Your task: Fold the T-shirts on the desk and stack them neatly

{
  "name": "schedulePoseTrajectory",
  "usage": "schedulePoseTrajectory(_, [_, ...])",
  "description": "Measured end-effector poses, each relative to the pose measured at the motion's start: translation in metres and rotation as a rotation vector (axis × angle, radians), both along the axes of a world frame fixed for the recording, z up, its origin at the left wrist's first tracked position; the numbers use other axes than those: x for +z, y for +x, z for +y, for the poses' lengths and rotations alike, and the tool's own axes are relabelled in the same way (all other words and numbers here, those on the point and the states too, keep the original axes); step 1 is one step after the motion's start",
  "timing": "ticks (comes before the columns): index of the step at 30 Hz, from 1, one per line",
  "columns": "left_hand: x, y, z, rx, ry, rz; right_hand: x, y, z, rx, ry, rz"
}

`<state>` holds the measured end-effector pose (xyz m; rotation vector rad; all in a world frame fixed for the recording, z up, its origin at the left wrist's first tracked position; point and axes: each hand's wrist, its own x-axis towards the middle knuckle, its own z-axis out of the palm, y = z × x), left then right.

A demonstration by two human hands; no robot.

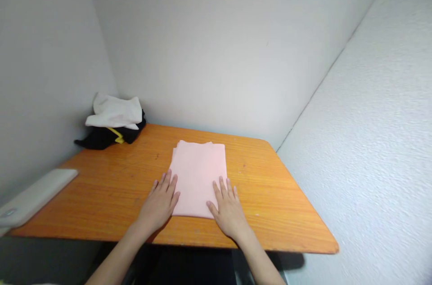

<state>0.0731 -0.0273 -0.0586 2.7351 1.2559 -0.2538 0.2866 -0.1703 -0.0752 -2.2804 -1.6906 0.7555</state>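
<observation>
Left hand (158,204): is lying on the near left edge of the folded pink cloth (197,177), with its fingers (168,184) spreading apart.
Right hand (227,208): is lying on the cloth's near right corner, with its fingers (224,188) spreading apart too.
Cloth: is lying flat in the middle of the orange wooden table (101,199).
Far corner: a white cloth (114,112) is sitting on a black cloth (108,137).
</observation>
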Motion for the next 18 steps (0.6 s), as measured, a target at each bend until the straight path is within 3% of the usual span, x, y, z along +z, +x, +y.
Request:
schedulePoseTrajectory(10, [0.012,-0.012,-0.025,-0.025,0.019,0.017,0.002,-0.008,-0.021,0.036,0.031,-0.023])
schedulePoseTrajectory(15, [0.018,-0.014,-0.028,0.011,-0.005,0.028,0.021,-0.020,-0.038,-0.104,0.001,-0.093])
schedulePoseTrajectory(18, [0.020,-0.022,-0.036,0.051,0.053,0.058,0.033,-0.037,-0.060,-0.119,0.099,-0.103])
